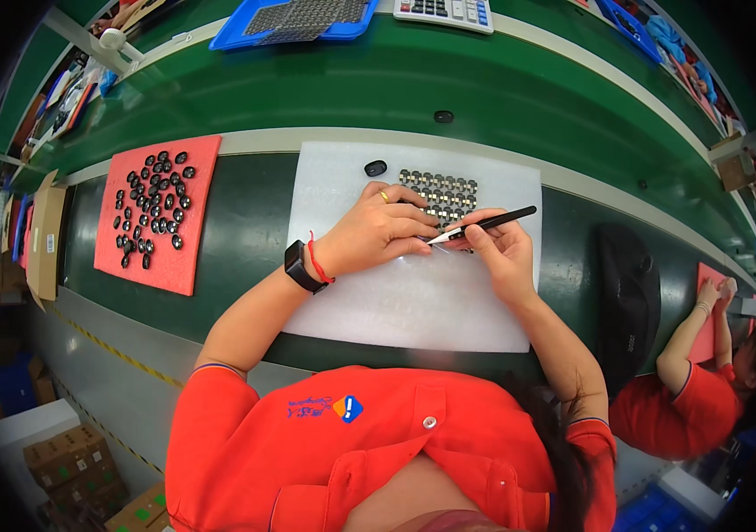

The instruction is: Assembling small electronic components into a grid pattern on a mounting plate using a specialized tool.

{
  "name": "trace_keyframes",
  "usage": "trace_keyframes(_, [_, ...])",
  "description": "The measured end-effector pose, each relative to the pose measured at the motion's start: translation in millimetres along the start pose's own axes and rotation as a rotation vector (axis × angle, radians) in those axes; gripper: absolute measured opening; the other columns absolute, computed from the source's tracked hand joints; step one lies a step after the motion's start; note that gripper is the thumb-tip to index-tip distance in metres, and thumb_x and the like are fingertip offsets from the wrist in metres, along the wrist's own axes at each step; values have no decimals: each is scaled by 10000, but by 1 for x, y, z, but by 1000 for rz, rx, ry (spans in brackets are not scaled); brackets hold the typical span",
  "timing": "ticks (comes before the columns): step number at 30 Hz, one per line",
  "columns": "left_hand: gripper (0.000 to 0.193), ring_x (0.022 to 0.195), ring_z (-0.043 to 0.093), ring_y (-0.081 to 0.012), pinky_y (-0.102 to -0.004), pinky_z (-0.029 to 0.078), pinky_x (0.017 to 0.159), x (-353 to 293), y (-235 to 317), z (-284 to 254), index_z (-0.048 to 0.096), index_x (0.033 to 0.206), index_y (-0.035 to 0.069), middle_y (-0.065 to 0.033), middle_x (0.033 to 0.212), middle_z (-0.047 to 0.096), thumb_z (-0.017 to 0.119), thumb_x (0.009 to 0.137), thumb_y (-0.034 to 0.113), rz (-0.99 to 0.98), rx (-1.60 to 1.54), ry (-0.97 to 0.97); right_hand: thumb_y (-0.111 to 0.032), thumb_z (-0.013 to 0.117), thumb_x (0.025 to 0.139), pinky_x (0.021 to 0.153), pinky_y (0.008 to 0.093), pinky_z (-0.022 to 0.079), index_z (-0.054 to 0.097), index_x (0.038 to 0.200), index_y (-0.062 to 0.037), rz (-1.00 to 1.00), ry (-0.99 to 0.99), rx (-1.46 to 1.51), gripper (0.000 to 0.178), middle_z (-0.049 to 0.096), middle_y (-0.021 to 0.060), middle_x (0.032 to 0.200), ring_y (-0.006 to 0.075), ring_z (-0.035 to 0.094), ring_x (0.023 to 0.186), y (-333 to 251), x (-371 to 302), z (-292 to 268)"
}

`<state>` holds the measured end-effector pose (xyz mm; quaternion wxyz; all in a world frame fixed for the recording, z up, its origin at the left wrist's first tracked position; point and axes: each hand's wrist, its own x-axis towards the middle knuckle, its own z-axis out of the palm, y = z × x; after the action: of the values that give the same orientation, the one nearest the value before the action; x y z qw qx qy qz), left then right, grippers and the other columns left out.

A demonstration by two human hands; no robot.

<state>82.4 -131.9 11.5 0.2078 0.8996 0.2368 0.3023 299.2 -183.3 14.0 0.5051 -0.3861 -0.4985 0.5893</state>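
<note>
In my right hand (pixel 504 253) is a slim black tool (pixel 506 218) with a pale pointed tip, gripped like a pen. Its tip meets the fingertips of my left hand (pixel 374 232). The left fingers are bent and close together, with the thumb alongside; whatever lies between them is too small and covered to make out. Just beyond both hands, rows of small dark electronic parts with pale centres (pixel 438 188) lie on a white foam sheet (pixel 369 306). Part of these rows is hidden under my fingers. A black oval casing (pixel 375 168) rests on the sheet above my left hand.
Left of the sheet lies a pink foam mat (pixel 161 270) bearing many black oval pieces (pixel 155 202). A black bag (pixel 629 288) sits to the right, near another person (pixel 684 399). At the back are a blue tray (pixel 360 32), a calculator (pixel 445 12) and another black oval piece (pixel 444 116).
</note>
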Motion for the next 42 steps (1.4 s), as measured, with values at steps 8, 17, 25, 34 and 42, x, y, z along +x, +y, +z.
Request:
trace_keyframes(8, [242, 1031, 548, -197, -375, 349, 897, -1, -2, 0, 672, 909, 114, 26, 993, 655, 723, 734, 273, 7, 11, -26, -85, 513, 921, 791, 312, 525, 508, 1050, 24, 4, 50, 34, 169, 624, 153, 972, 211, 644, 863, -2, -1, 2])
trace_keyframes(17, [233, 1031, 548, -195, -371, 348, 898, -1, -1, 1, 679, 909, 124, 29, 985, 654, 726, 733, 268, 12, 20, -4, -95, 528, 919, 784, 297, 515, 518, 1051, 23, 14, 36, 31, 177, 621, 135, 962, 197, 637, 861, 0, -1, 2])
trace_keyframes(25, [231, 1028, 553, -186, -366, 348, 895, -1, -1, 1, 678, 906, 126, 37, 983, 655, 730, 726, 261, 17, 38, -2, -104, 518, 923, 766, 290, 523, 522, 1040, 25, 13, 41, -1, 174, 635, 143, 938, 199, 652, 846, 1, -1, 2])
trace_keyframes(34, [235, 1027, 554, -189, -368, 350, 891, -1, -2, 1, 678, 902, 121, 37, 978, 656, 734, 717, 255, 17, 29, 0, -110, 529, 919, 767, 294, 525, 532, 1042, 35, 50, 41, -6, 190, 637, 152, 936, 203, 656, 830, 2, 0, 1])
trace_keyframes(42, [232, 1040, 543, -193, -374, 344, 897, -1, -2, -1, 676, 913, 119, 29, 1001, 648, 725, 732, 255, 16, 17, -31, -126, 516, 928, 764, 295, 524, 523, 1051, 22, 17, 79, 51, 193, 636, 152, 955, 204, 654, 832, 0, 0, 0])
